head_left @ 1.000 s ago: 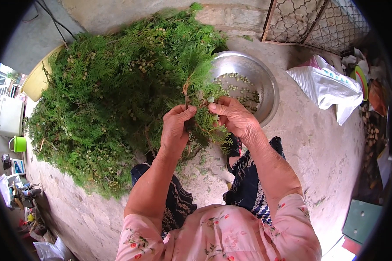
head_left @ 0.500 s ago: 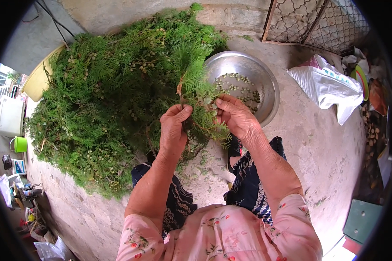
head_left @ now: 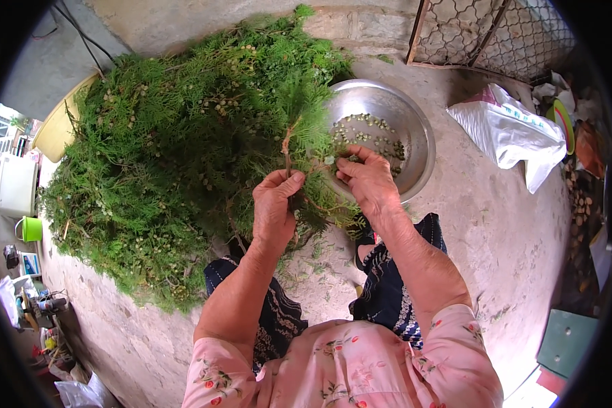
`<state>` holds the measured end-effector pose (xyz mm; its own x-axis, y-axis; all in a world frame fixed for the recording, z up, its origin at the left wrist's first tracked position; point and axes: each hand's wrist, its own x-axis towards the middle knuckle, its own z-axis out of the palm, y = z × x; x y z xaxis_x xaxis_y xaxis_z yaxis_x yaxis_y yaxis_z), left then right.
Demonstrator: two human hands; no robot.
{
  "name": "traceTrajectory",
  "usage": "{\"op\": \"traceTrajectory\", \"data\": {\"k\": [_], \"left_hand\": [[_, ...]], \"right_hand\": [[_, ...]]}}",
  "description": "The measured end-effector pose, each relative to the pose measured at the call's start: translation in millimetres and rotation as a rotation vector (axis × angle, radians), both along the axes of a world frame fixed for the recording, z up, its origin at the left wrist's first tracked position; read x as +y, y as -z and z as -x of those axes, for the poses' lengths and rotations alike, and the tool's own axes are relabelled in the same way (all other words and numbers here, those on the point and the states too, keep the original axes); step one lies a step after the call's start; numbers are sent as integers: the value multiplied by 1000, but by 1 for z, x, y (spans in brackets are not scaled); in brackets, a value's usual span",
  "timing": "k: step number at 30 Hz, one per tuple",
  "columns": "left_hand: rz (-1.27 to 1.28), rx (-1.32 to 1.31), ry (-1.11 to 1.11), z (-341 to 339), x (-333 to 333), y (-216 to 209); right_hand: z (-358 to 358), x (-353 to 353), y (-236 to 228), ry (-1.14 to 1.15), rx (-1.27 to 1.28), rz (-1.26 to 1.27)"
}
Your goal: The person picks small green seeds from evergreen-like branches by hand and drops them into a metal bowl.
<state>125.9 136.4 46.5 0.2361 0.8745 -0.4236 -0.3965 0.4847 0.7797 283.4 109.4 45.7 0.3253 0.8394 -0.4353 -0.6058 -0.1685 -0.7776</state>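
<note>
My left hand [head_left: 275, 202] is closed round the woody stem of a leafy conifer branch [head_left: 287, 141], held upright between thumb and fingers. The branch's flat green sprays spread to the right, toward my other hand. My right hand [head_left: 372, 182] is pinched at the sprays' edge, over the near left rim of a metal basin [head_left: 425, 153]. Small green cones show at its fingertips; the curled fingers partly hide them. Many small green cones [head_left: 368, 126] lie scattered on the basin's bottom.
A large heap of cut conifer branches [head_left: 136, 163] fills the left side. A white woven sack [head_left: 510, 129] lies at the right, below a metal lattice gate [head_left: 489, 34]. A yellow tub [head_left: 61, 126], a green bucket [head_left: 29, 229] and a white box [head_left: 15, 183] stand at far left.
My right hand has drawn slightly right and down, its fingers curling in more. My left hand has shifted a little right and down with the branch.
</note>
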Motion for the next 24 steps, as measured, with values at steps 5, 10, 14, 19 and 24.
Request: {"op": "traceTrajectory", "data": {"k": [5, 10, 14, 19, 24], "left_hand": [[-22, -18, -54, 5, -1, -1], [-84, 35, -64, 6, 2, 1], [-104, 52, -82, 1, 0, 2], [-203, 113, -118, -5, 2, 2], [-216, 117, -101, -6, 1, 3]], "right_hand": [[-18, 1, -9, 215, -220, 43], [-49, 6, 0, 260, 169, -124], [-29, 5, -12, -104, 247, -212], [-5, -1, -9, -262, -56, -76], [3, 0, -16, -198, -268, -90]]}}
